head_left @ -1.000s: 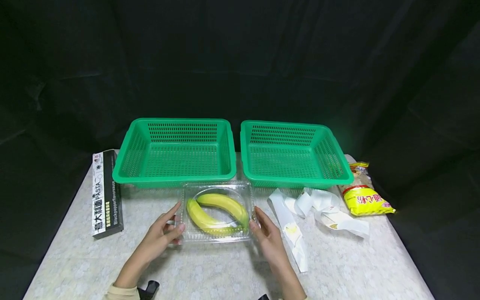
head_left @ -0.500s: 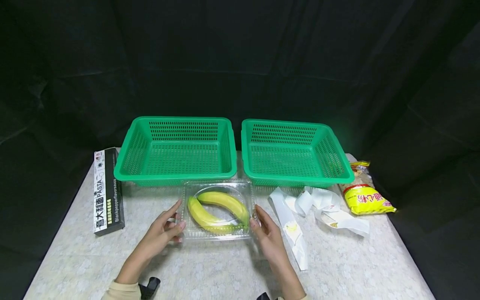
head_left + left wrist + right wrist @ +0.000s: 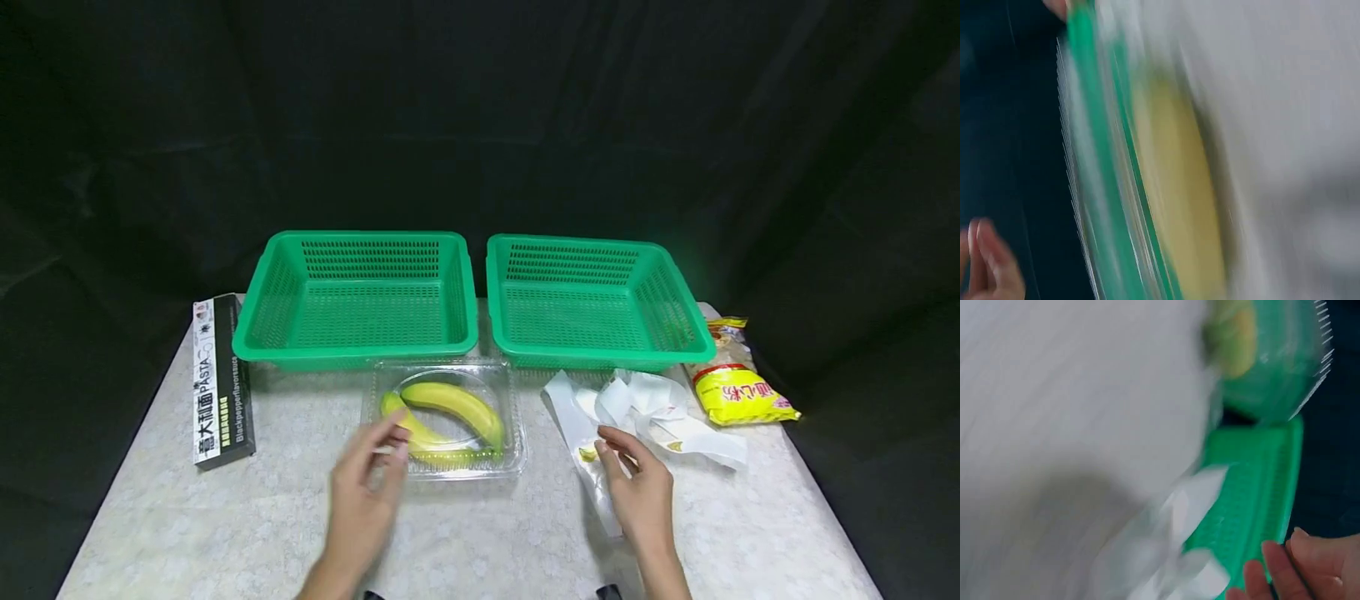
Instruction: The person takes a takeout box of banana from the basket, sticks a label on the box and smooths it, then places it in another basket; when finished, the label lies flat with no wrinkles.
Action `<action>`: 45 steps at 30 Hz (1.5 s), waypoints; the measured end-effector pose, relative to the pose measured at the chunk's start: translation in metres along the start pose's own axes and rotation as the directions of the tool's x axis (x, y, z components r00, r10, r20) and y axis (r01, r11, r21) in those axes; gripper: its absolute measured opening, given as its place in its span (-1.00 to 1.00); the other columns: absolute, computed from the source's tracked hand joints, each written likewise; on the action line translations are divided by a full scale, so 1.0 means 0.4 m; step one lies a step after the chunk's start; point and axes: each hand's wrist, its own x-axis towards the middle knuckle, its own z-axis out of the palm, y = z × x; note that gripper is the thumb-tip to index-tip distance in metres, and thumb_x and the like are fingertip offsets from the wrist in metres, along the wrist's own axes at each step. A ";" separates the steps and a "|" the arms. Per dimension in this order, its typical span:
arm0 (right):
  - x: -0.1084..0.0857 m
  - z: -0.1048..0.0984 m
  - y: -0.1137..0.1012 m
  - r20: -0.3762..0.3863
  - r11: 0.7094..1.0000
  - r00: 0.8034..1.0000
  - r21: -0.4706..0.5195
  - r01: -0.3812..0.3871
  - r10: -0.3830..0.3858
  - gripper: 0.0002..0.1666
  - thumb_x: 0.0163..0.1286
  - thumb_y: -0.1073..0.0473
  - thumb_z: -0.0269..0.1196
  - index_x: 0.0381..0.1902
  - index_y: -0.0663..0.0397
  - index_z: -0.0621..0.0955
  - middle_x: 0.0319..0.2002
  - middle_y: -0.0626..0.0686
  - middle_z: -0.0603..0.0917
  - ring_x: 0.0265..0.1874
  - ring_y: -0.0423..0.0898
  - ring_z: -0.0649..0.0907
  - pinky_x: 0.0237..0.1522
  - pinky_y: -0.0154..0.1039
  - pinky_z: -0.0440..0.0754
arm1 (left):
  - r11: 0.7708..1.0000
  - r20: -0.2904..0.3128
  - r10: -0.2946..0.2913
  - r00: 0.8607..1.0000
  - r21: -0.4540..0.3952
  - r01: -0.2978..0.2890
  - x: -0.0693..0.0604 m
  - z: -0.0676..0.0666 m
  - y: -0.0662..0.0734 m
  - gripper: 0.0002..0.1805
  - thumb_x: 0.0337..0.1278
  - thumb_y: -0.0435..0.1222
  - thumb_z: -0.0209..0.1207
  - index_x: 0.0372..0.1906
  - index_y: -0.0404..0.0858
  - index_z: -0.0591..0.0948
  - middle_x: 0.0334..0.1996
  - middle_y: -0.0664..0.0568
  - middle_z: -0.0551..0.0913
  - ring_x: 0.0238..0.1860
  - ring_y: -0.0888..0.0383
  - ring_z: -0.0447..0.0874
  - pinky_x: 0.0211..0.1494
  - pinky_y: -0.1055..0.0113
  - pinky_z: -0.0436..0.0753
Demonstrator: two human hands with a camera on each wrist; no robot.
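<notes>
Two bananas (image 3: 459, 406) lie inside a clear plastic clamshell box (image 3: 517, 457) with its lid down, in the middle of the table. My left hand (image 3: 367, 487), blurred by motion, is over the box's front left corner with fingers loosely bent and nothing held. To the right, my right hand (image 3: 641, 492) hovers over a white strip of banana stickers (image 3: 573, 417), fingers loosely bent. In the right wrist view those fingers (image 3: 1279, 572) hold nothing and appear apart from the crumpled strip. The left wrist view is badly blurred.
Two green baskets (image 3: 356, 350) stand side by side behind the box. A long black and white pasta box (image 3: 225, 383) lies at the left. On the right edge is a yellow and clear bag of pasta (image 3: 738, 392). A dark curtain (image 3: 480, 117) hangs behind.
Both hands have let go of the box's sides. My left hand has moved right across its front corner; my right hand has moved right over the sticker strip. The view has shifted slightly.
</notes>
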 end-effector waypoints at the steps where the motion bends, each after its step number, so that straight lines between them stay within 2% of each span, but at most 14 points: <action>1: 0.006 -0.012 0.016 -0.010 0.999 1.000 -0.037 0.011 -0.011 -0.71 0.37 0.34 0.30 0.04 0.13 0.71 0.01 0.12 0.77 0.07 0.04 0.70 0.23 -0.03 0.64 | 0.999 0.117 0.029 0.993 -0.039 -0.025 -0.015 0.041 0.014 -0.52 0.27 -0.55 0.13 0.27 -0.23 0.57 -0.10 -0.09 0.67 -0.06 0.30 0.60 0.02 0.51 0.64; 2: 0.013 -0.021 0.032 0.003 0.998 1.000 -0.063 0.032 -0.031 -0.71 0.37 0.36 0.29 0.03 0.13 0.72 -0.01 0.13 0.78 0.05 0.05 0.71 0.20 -0.01 0.66 | 0.998 0.258 0.049 0.965 -0.057 -0.036 -0.029 0.083 0.025 -0.53 0.30 -0.53 0.09 0.26 -0.19 0.58 -0.10 -0.06 0.68 -0.06 0.32 0.60 0.03 0.50 0.64; 3: 0.020 -0.028 0.046 0.036 0.993 0.998 -0.104 0.057 -0.053 -0.70 0.37 0.36 0.28 0.04 0.12 0.72 0.00 0.13 0.78 0.05 0.07 0.71 0.18 0.02 0.66 | 0.996 0.404 0.076 0.912 -0.064 -0.055 -0.041 0.124 0.030 -0.52 0.31 -0.53 0.06 0.26 -0.16 0.58 -0.09 -0.04 0.69 -0.04 0.31 0.61 0.03 0.49 0.63; 5: 0.032 -0.038 0.072 0.135 0.978 0.986 -0.171 0.123 -0.100 -0.66 0.35 0.39 0.28 0.07 0.12 0.70 0.05 0.16 0.76 0.07 0.14 0.70 0.15 0.13 0.66 | 0.997 0.651 0.076 0.755 -0.033 -0.072 -0.059 0.203 0.032 -0.52 0.34 -0.49 0.04 0.28 -0.12 0.58 -0.04 0.01 0.69 -0.01 0.34 0.59 0.07 0.54 0.59; 7: 0.041 -0.041 0.092 0.246 0.960 0.961 -0.214 0.182 -0.128 -0.58 0.31 0.42 0.27 0.12 0.13 0.68 0.12 0.20 0.72 0.11 0.21 0.69 0.13 0.19 0.65 | 0.987 0.782 0.098 0.616 0.004 -0.161 -0.072 0.278 0.023 -0.52 0.32 -0.48 0.04 0.29 -0.16 0.57 0.01 0.02 0.69 0.01 0.35 0.59 0.10 0.59 0.55; 8: 0.045 -0.041 0.099 0.295 0.950 0.946 -0.232 0.207 -0.134 -0.55 0.29 0.43 0.27 0.14 0.13 0.67 0.15 0.20 0.70 0.12 0.22 0.68 0.13 0.19 0.65 | 0.978 0.819 0.102 0.565 0.021 -0.207 -0.077 0.313 0.017 -0.53 0.34 -0.46 0.04 0.30 -0.17 0.57 0.03 0.03 0.69 0.02 0.36 0.59 0.10 0.61 0.53; 9: 0.048 -0.039 0.105 0.333 0.941 0.933 -0.251 0.228 -0.138 -0.53 0.28 0.44 0.26 0.15 0.13 0.66 0.16 0.20 0.69 0.13 0.23 0.67 0.13 0.19 0.65 | 0.969 0.844 0.097 0.528 0.041 -0.243 -0.080 0.344 0.011 -0.55 0.36 -0.43 0.05 0.31 -0.17 0.56 0.07 0.06 0.67 0.05 0.36 0.57 0.13 0.61 0.52; 10: 0.049 -0.037 0.109 0.364 0.935 0.921 -0.259 0.242 -0.137 -0.50 0.25 0.47 0.24 0.16 0.13 0.66 0.18 0.20 0.68 0.14 0.23 0.67 0.13 0.19 0.65 | 0.961 0.854 0.088 0.513 0.064 -0.271 -0.084 0.371 0.006 -0.56 0.38 -0.40 0.06 0.31 -0.18 0.56 0.11 0.07 0.66 0.09 0.35 0.55 0.17 0.60 0.51; 16: 0.049 -0.031 0.115 0.438 0.914 0.890 -0.297 0.278 -0.128 -0.52 0.21 0.52 0.27 0.07 0.11 0.72 0.08 0.08 0.70 0.11 0.12 0.66 0.09 0.06 0.68 | 0.902 0.845 0.061 0.532 0.182 -0.393 -0.089 0.459 -0.015 -0.54 0.40 -0.31 0.05 0.35 -0.22 0.51 0.34 0.11 0.51 0.38 0.25 0.40 0.43 0.42 0.45; 20: 0.047 -0.038 0.116 0.424 0.905 0.898 -0.327 0.272 -0.117 -0.65 0.21 0.44 0.35 -0.05 0.07 0.77 -0.08 -0.02 0.71 -0.06 -0.05 0.68 -0.05 -0.11 0.70 | 0.850 0.841 0.018 0.541 0.272 -0.451 -0.089 0.470 -0.031 -0.51 0.37 -0.29 0.07 0.37 -0.20 0.50 0.44 0.07 0.43 0.49 0.20 0.32 0.54 0.37 0.35; 27: 0.048 -0.053 0.115 0.426 0.897 0.896 -0.340 0.284 -0.122 -0.74 0.19 0.43 0.38 -0.26 -0.03 0.77 -0.14 -0.07 0.69 -0.12 -0.13 0.66 -0.12 -0.19 0.67 | 0.740 0.848 -0.039 0.528 0.379 -0.555 -0.104 0.472 -0.049 -0.47 0.36 -0.18 0.11 0.41 -0.12 0.47 0.50 0.04 0.36 0.55 0.16 0.25 0.56 0.32 0.33; 31: 0.049 -0.062 0.113 0.431 0.888 0.892 -0.344 0.305 -0.139 -0.73 0.16 0.45 0.37 -0.35 -0.07 0.74 -0.14 -0.06 0.68 -0.11 -0.11 0.65 -0.09 -0.12 0.65 | 0.728 0.846 -0.011 0.533 0.372 -0.576 -0.108 0.473 -0.050 -0.48 0.36 -0.19 0.11 0.39 -0.12 0.48 0.49 0.05 0.38 0.54 0.16 0.27 0.55 0.32 0.34; 38: 0.051 -0.070 0.111 0.445 0.883 0.884 -0.347 0.318 -0.143 -0.69 0.11 0.47 0.37 -0.42 -0.11 0.67 -0.18 -0.08 0.68 -0.14 -0.12 0.64 -0.07 -0.08 0.62 | 0.731 0.856 0.000 0.517 0.353 -0.585 -0.109 0.471 -0.052 -0.46 0.37 -0.16 0.10 0.41 -0.13 0.47 0.51 0.03 0.35 0.56 0.15 0.24 0.56 0.28 0.35; 45: 0.051 -0.068 0.106 0.454 0.882 0.883 -0.360 0.304 -0.119 -0.69 0.15 0.46 0.36 -0.40 -0.12 0.66 -0.18 -0.09 0.71 -0.13 -0.12 0.67 -0.03 -0.05 0.66 | 0.731 0.857 -0.013 0.515 0.360 -0.580 -0.109 0.469 -0.048 -0.45 0.36 -0.14 0.12 0.42 -0.12 0.45 0.52 0.04 0.33 0.57 0.15 0.23 0.56 0.27 0.35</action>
